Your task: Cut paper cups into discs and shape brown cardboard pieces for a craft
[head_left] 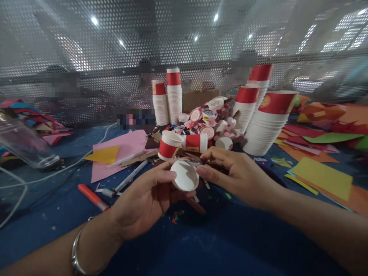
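My left hand (143,195) grips a shallow, round white paper cup bottom (184,175) with the thumb on its near left rim and the fingers behind. The thumb of my right hand (230,168) meets the right edge of the same piece; its fingers are bent together there, partly hiding what they pinch. Just beyond my hands, a red and white paper cup (170,145) stands upright beside another paper cup (197,143) lying on its side. Behind these is a heap of round white pieces (207,132), some with red printing.
Tall stacks of paper cups rise at the back left (174,99) and right (266,122). Pink paper (126,140), a red marker (92,196) and a glass jar (25,142) lie leftward. Colored paper sheets (324,176) cover the right side. A perforated metal screen (184,42) stands behind.
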Tool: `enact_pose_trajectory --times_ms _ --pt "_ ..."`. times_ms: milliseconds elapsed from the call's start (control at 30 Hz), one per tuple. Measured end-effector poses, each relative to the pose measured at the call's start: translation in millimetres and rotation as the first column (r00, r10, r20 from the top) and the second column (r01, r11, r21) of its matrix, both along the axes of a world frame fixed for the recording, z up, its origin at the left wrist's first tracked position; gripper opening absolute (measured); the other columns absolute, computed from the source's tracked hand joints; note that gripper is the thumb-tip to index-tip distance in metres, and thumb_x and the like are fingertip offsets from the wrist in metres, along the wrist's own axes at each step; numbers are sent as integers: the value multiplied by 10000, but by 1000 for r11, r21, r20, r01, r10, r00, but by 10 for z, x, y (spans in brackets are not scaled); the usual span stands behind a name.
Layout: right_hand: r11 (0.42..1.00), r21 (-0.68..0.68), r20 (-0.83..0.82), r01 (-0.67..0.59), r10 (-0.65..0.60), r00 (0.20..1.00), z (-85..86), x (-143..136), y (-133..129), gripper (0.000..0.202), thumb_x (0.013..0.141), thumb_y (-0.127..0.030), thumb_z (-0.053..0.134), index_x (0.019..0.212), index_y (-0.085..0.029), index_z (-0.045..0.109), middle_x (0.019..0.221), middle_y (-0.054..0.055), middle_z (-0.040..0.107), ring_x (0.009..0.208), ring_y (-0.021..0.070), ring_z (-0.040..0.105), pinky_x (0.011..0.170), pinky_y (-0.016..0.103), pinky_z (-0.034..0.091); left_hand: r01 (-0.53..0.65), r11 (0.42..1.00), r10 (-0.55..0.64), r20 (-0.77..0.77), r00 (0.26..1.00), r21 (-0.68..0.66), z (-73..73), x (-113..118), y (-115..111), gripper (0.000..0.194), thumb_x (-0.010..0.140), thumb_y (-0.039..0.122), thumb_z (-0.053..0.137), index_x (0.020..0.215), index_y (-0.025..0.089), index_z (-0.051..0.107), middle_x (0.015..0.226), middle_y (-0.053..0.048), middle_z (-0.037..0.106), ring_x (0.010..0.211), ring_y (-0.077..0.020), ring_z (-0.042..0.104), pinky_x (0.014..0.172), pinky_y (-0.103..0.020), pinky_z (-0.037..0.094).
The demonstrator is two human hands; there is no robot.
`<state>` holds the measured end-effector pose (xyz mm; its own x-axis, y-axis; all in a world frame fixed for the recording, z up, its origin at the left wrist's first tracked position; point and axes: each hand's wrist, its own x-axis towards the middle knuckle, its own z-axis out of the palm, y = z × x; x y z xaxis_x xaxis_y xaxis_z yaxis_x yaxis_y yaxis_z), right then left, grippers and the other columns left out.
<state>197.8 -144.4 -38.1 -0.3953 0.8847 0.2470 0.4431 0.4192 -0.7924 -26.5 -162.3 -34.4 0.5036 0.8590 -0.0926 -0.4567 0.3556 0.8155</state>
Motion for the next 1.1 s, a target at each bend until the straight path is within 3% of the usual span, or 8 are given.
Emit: enact_pose_trajectory --times_ms 500,667,833,1100 --pt "999 22 32 -30 30 999 74 -13 -108 367 985 -520 576 840 -184 609 728 -17 577 623 116 489 561 265 361 195 979 -198 39 979 60 -14 -20 13 341 898 144 611 1204 116 756 1099 -120 794 1036 -252 753 875 -307 641" --pt "996 75 33 -47 44 998 78 -3 -110 363 989 -488 577 805 -176 600 712 -23 553 622 106 472 561 259 352 248 966 -251 29 968 73 -6 -31 25 366 890 157 611 1234 115 727 1079 -134 787 940 -222 764 886 -300 619" --pt "995 64 41 -70 68 997 92 4 -111 386 995 -497 563 778 -178 573 686 -32 508 606 102 451 545 262 342 274 959 -276 11 961 65 -18 -61 26 371 884 174 628 1240 155 727 1128 -121 776 1071 -284 746 892 -312 610" --pt "996 8 45 -89 89 995 109 32 -127 398 996 -526 553 795 -184 589 722 -18 550 649 120 482 582 278 357 280 959 -281 16 959 46 -18 -61 36 372 860 182 680 1227 149 734 1132 -123 781 1076 -298 747 864 -315 635"
